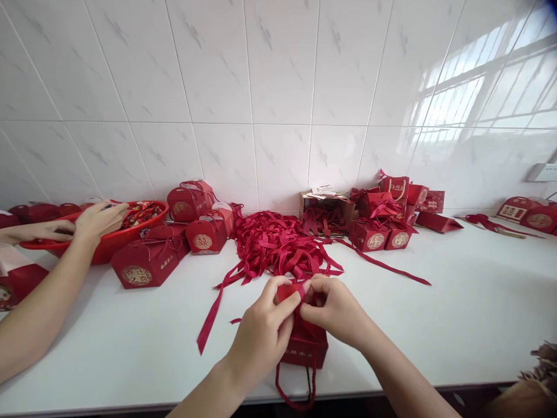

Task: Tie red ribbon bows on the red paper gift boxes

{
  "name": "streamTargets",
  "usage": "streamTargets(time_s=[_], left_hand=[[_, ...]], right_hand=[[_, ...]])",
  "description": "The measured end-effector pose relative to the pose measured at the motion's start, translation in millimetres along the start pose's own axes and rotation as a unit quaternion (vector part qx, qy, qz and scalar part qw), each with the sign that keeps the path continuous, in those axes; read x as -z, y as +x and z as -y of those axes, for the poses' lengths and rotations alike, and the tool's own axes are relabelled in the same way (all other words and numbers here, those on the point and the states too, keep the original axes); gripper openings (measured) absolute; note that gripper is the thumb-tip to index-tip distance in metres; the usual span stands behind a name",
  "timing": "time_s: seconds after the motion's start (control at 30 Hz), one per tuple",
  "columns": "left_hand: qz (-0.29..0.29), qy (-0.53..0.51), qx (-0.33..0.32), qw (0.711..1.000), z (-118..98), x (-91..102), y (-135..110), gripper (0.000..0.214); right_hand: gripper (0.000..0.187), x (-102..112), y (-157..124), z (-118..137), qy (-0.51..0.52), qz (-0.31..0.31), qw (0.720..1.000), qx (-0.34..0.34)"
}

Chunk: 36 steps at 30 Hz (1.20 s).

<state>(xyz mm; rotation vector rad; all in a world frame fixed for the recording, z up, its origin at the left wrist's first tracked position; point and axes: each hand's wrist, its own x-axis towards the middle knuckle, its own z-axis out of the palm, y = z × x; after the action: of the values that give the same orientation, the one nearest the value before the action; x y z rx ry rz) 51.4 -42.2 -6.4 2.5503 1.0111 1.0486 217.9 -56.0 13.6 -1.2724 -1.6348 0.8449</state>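
Observation:
A small red gift box with a red cord handle lies near the front edge of the table, partly covered by my hands. Above its top, the fingers of my left hand pinch a red ribbon. My right hand is closed on the same ribbon, thumb and fingers pressed together beside the left fingertips. Whether the ribbon is knotted cannot be seen. Just beyond my hands spreads a heap of loose red ribbons, with one strand trailing toward the left.
At the left, another person's hands reach into a red basin of wrapped sweets. Red gift boxes stand beside it. Further right are an open carton of ribbons and stacked red boxes. A tiled wall backs the table.

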Motion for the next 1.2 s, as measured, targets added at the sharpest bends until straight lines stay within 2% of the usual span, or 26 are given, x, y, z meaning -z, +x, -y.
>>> streamTargets(time_s=[0.07,0.13,0.2,0.3,0.37,0.47,0.57,0.7,0.77,0.87,0.97,1.03,1.1,1.2], left_hand=[[0.012,0.007,-0.047,0.999,3,3.9,-1,0.042],[0.051,-0.013,-0.075,0.996,5,9.6,2,0.04],[0.087,-0.036,-0.074,0.993,7,14.7,7,0.037],[0.089,-0.049,-0.05,0.994,13,19.8,14,0.03],[0.065,-0.033,-0.018,0.997,17,24.2,15,0.025],[0.04,0.049,0.038,0.997,23,36.0,10,0.023],[0.085,0.092,0.042,0.991,22,49.1,6,0.019],[0.178,-0.085,0.054,0.979,18,55.1,12,0.02],[0.189,-0.118,0.051,0.974,20,52.5,15,0.026],[0.141,0.038,0.024,0.989,27,45.3,14,0.031],[0.085,0.154,-0.005,0.984,32,37.8,8,0.029],[0.065,0.134,-0.002,0.989,35,33.6,3,0.027],[0.065,0.058,0.021,0.996,37,29.7,-1,0.022],[0.087,-0.067,0.065,0.992,40,24.6,-5,0.017]], right_hand=[[0.008,6,2,0,0.012,0.045,0.999,-0.012],[0.012,11,4,2,-0.012,0.083,0.996,-0.008],[0.014,14,8,4,-0.046,0.111,0.993,0.01],[0.011,19,11,4,-0.064,0.133,0.989,0.032],[0.009,24,10,0,-0.076,0.119,0.99,0.029],[0.011,34,2,-11,-0.117,0.063,0.991,0.0],[0.012,38,-5,-20,-0.148,0.029,0.988,-0.012],[0.013,32,-7,-26,-0.153,-0.016,0.988,0.015],[0.01,30,-8,-28,-0.169,-0.036,0.985,0.031],[0.015,31,-12,-30,-0.206,-0.071,0.975,0.046],[0.025,35,-16,-30,-0.202,-0.079,0.975,0.055],[0.026,38,-17,-32,-0.151,-0.044,0.985,0.07],[0.042,40,-15,-38,-0.06,0.045,0.993,0.092],[0.102,38,-13,-51,0.045,0.183,0.977,0.099]])
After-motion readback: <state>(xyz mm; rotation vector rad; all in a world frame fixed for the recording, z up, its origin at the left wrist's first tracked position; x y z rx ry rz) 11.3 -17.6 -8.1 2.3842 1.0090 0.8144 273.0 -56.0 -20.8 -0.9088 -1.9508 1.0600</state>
